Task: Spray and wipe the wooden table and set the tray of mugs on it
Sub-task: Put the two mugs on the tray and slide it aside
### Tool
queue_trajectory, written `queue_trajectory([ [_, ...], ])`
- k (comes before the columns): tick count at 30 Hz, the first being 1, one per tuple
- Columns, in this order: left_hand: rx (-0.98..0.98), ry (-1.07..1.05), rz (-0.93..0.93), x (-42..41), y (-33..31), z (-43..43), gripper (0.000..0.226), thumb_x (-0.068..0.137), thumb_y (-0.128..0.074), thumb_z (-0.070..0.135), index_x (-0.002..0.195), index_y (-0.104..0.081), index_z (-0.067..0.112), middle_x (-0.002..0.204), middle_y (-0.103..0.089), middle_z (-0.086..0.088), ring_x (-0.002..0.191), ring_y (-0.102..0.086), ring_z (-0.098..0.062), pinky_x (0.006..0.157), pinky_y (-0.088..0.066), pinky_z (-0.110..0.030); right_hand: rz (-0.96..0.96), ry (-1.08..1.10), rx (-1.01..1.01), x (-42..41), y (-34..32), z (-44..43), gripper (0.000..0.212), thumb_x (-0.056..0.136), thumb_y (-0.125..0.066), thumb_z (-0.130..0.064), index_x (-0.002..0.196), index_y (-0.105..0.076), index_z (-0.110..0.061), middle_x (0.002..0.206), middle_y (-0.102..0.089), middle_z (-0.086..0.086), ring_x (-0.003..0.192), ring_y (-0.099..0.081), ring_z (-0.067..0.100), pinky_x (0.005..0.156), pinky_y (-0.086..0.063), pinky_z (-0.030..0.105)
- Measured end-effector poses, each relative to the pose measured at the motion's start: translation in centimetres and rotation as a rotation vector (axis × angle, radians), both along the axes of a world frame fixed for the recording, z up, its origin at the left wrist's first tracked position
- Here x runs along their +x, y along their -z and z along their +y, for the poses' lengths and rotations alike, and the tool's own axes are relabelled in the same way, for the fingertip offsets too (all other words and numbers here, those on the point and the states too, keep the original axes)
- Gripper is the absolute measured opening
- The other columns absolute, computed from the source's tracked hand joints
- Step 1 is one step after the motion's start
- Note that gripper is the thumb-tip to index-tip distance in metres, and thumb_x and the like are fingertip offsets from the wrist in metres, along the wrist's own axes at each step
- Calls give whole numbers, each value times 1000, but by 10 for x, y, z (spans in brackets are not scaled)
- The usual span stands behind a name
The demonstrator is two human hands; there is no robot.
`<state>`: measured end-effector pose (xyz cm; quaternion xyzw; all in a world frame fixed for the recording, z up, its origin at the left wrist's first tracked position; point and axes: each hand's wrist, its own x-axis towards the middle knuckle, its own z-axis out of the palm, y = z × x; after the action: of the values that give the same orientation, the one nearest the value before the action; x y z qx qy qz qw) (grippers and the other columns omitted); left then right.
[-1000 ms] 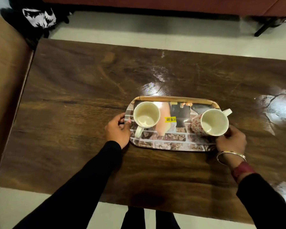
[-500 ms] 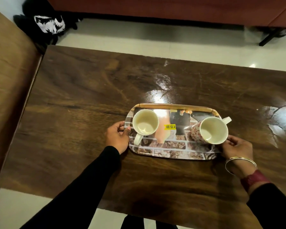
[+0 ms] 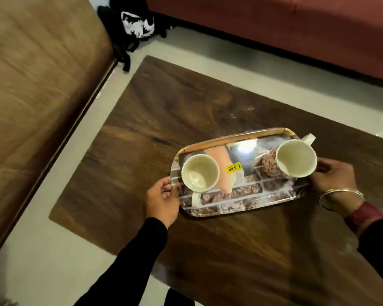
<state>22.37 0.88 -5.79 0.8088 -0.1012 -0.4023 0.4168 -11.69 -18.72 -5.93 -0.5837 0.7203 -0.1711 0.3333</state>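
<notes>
A printed rectangular tray (image 3: pixel 248 195) with a yellow price sticker lies on the dark wooden table (image 3: pixel 164 120). On its left end stands a plain cream mug (image 3: pixel 200 173); on its right end stands a cream mug with a red floral pattern (image 3: pixel 293 159). My left hand (image 3: pixel 163 199) grips the tray's left edge. My right hand (image 3: pixel 334 176), with bangles on the wrist, holds the tray's right edge behind the floral mug. Both mugs look empty.
A brown upholstered seat (image 3: pixel 35 96) runs along the left, and a reddish sofa (image 3: pixel 285 29) along the back. A black and white bag (image 3: pixel 135 25) lies on the pale floor at the far corner.
The view has swung left and tilted, so the table sits at an angle. Both hands still hold the tray's ends, and the mugs keep their places on it.
</notes>
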Motion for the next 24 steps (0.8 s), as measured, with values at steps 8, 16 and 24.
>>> queue_trajectory([
  [8,-40,-203,55,89,-10,39,23,94,-69,3,90,-66,25,77,-69,0,70,-68,-5,88,-62,-50,-89,-312,1,169,-22,-59,26,81,-86,-12,106,-81,-16,89,-78,5,79,-69,13,78,-59,36],
  [16,-46,-369,87,135,11,45,30,91,-74,7,118,-63,-2,88,-70,-8,78,-70,-12,77,-65,-40,-40,-550,6,297,-21,-103,30,80,-83,-3,108,-81,-12,86,-76,7,71,-61,9,64,-52,17],
  [24,-47,-480,56,163,26,14,41,93,-72,8,126,-56,-8,80,-55,-3,68,-62,-11,63,-64,-26,35,-701,-64,393,-8,-157,42,76,-85,-5,116,-79,-10,91,-68,-5,91,-59,9,75,-46,27],
])
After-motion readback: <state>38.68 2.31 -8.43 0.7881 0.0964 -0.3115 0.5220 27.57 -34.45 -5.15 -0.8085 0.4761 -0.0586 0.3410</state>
